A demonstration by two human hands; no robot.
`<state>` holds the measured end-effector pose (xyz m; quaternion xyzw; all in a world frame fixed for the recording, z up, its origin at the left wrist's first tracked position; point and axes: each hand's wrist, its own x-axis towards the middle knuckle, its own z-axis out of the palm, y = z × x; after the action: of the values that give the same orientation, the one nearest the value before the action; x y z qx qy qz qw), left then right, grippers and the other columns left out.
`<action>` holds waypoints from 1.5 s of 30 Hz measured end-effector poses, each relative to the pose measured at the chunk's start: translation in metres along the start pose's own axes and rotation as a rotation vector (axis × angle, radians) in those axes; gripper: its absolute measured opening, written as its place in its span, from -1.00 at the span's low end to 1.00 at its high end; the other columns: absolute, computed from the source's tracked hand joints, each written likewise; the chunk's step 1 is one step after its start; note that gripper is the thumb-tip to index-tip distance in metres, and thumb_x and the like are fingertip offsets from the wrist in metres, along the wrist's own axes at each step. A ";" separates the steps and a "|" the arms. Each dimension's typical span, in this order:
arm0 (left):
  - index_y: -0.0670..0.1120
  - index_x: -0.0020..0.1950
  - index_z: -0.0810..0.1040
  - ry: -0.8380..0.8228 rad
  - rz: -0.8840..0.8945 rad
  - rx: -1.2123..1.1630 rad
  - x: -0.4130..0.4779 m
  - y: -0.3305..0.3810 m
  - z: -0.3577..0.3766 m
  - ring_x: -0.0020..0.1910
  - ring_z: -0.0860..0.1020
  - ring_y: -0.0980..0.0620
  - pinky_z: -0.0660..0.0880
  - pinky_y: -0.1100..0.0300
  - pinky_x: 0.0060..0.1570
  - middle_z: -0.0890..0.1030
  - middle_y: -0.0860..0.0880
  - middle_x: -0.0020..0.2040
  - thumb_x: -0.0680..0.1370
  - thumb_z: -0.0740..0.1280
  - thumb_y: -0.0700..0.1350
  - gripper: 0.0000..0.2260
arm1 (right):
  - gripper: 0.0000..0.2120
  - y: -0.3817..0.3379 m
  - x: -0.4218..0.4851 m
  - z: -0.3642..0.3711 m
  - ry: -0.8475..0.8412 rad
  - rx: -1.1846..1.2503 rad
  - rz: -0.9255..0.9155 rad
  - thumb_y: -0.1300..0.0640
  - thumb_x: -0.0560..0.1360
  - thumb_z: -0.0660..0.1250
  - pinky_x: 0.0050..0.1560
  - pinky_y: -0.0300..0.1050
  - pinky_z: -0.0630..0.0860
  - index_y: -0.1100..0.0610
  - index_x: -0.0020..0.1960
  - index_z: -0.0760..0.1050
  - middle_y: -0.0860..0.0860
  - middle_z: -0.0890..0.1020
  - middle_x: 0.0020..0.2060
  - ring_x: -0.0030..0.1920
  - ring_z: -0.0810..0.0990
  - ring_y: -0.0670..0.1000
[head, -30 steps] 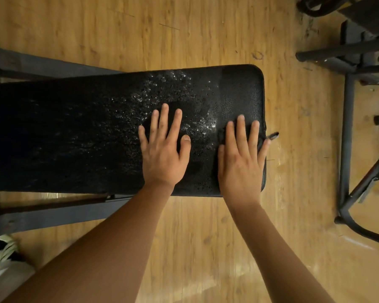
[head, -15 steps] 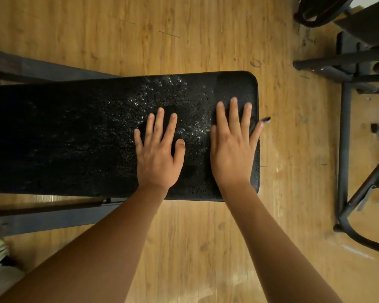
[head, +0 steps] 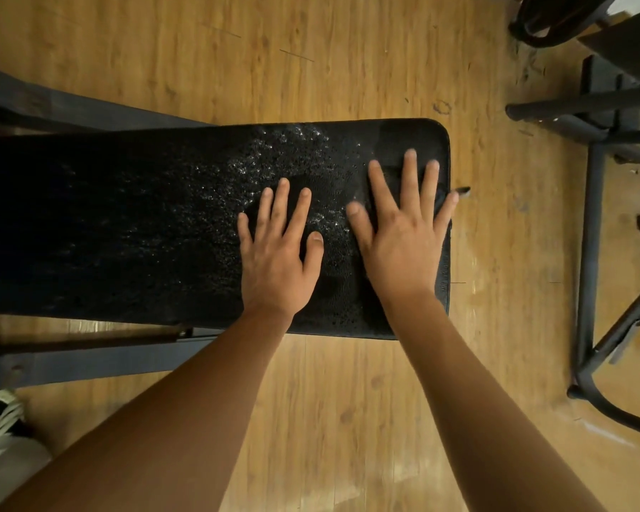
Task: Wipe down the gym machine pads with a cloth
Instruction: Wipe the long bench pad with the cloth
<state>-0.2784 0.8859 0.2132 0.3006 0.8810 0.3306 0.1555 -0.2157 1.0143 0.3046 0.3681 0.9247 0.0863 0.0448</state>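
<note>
A long black bench pad [head: 126, 223] runs across the view, speckled with shiny droplets around its middle and right part. My left hand [head: 278, 253] lies flat on the pad with straight, spread fingers. My right hand [head: 403, 230] presses flat on a dark cloth [head: 394, 149] near the pad's right end. The cloth is nearly the pad's colour and mostly hidden under the hand; a smooth wiped strip shows above the fingertips. A dark corner [head: 462, 190] sticks out past the pad's right edge.
Wooden floor [head: 348, 400] surrounds the bench. Dark steel frame bars [head: 71, 360] run under the pad at the left. Black machine tubing [head: 588, 253] stands at the right and top right. A white shoe [head: 1, 430] shows at the lower left.
My right hand with the cloth has slid away from me across the pad's right end, from the near edge toward the far edge. My left hand has stayed flat in place.
</note>
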 end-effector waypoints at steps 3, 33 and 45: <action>0.06 0.66 0.14 0.003 0.006 -0.018 0.000 0.000 -0.001 0.65 -0.02 -0.04 -0.05 -0.26 0.57 0.05 -0.02 0.68 0.69 0.03 0.10 -0.48 | -0.35 0.006 -0.049 -0.003 -0.038 -0.039 -0.022 -0.29 0.65 0.16 0.57 0.33 -0.12 -0.05 0.65 0.16 0.11 0.08 0.66 0.65 -0.06 0.21; 0.05 0.65 0.17 0.024 0.014 -0.034 0.001 0.000 -0.001 0.65 0.00 -0.06 -0.07 -0.24 0.58 0.07 -0.02 0.67 0.69 0.07 0.08 -0.49 | -0.50 0.015 -0.099 -0.004 -0.084 -0.013 -0.065 -0.06 0.73 0.02 0.60 0.26 -0.09 0.04 0.64 0.20 0.05 0.15 0.64 0.65 -0.06 0.17; 0.04 0.65 0.17 0.025 0.013 -0.036 0.000 0.000 -0.003 0.65 0.00 -0.06 -0.07 -0.24 0.58 0.08 -0.03 0.67 0.69 0.06 0.08 -0.49 | -0.49 0.008 -0.109 0.001 -0.059 -0.072 -0.187 -0.04 0.71 0.07 0.59 0.22 -0.11 0.10 0.62 0.25 0.09 0.19 0.63 0.64 0.00 0.23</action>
<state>-0.2795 0.8848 0.2153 0.2992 0.8748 0.3512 0.1477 -0.1314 0.9454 0.3076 0.2808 0.9496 0.1040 0.0932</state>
